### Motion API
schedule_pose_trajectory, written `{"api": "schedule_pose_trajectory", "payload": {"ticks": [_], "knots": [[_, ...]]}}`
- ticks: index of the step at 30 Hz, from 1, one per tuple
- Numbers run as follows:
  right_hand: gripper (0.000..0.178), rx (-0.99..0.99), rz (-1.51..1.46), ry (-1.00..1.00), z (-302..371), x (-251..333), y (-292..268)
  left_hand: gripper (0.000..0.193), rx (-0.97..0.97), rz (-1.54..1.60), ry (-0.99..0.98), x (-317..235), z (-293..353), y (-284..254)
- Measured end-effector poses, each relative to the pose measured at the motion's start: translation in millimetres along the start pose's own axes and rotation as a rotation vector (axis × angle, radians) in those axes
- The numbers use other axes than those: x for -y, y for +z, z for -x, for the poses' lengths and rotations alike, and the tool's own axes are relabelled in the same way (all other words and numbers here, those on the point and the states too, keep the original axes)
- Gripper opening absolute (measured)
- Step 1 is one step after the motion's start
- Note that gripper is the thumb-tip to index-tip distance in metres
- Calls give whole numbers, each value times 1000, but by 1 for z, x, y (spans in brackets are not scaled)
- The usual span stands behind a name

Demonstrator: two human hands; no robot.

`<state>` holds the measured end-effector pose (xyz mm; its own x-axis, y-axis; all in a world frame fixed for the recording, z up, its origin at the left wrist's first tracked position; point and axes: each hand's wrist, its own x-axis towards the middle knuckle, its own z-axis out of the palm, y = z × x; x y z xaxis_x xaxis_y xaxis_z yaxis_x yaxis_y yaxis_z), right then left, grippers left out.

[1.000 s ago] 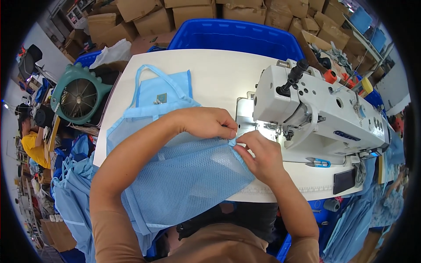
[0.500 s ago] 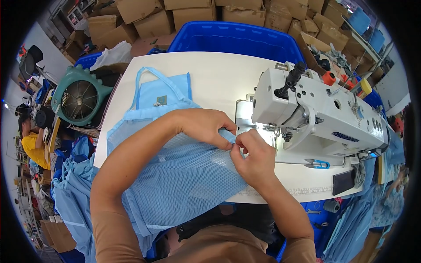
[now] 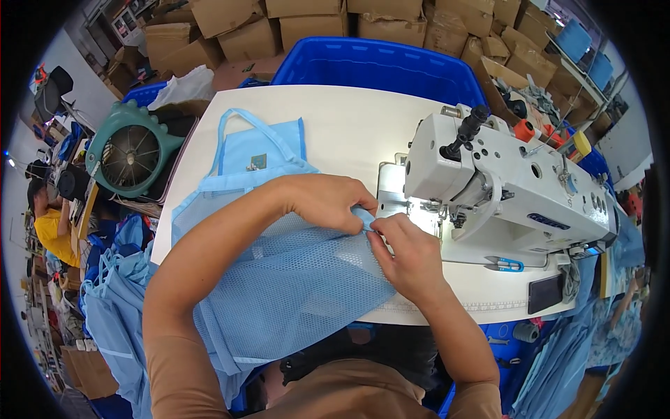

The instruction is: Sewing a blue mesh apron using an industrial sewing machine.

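Note:
A light blue mesh bag (image 3: 293, 286) lies across the white table and hangs over its front edge. Its handle loop and a solid blue pocket with a small label (image 3: 257, 162) lie flat at the far left. My left hand (image 3: 328, 199) grips the bag's folded blue edge between thumb and fingers. Close against it, my right hand (image 3: 408, 251) pinches the same edge at its end. Just beyond and to the right stands the white sewing machine (image 3: 509, 181), its needle area lit. The fabric between my fingertips is partly hidden.
Blue thread snips (image 3: 506, 265) and a dark phone (image 3: 546, 293) lie on the table at right. A green fan (image 3: 130, 157) stands at left. Behind the table is a blue bin (image 3: 377, 63) and stacked cardboard boxes (image 3: 314, 31). A person in yellow (image 3: 54, 227) sits far left.
My right fingers have loosened a little and shifted along the folded edge. The left hand keeps its grip, and the bag lies nearly as before. The whole view has shifted slightly.

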<state>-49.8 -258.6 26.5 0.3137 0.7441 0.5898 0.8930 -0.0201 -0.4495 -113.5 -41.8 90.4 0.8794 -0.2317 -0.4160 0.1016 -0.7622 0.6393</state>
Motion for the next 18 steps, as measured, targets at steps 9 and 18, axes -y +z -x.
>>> {"api": "schedule_pose_trajectory", "payload": {"ticks": [9,18], "knots": [[14,-51,-9,177,-1,13,6,45,41,99,-20,3,-4,-2],[10,-88,10,85,11,13,7,43,50,-20,-1,4,2,-4]]}}
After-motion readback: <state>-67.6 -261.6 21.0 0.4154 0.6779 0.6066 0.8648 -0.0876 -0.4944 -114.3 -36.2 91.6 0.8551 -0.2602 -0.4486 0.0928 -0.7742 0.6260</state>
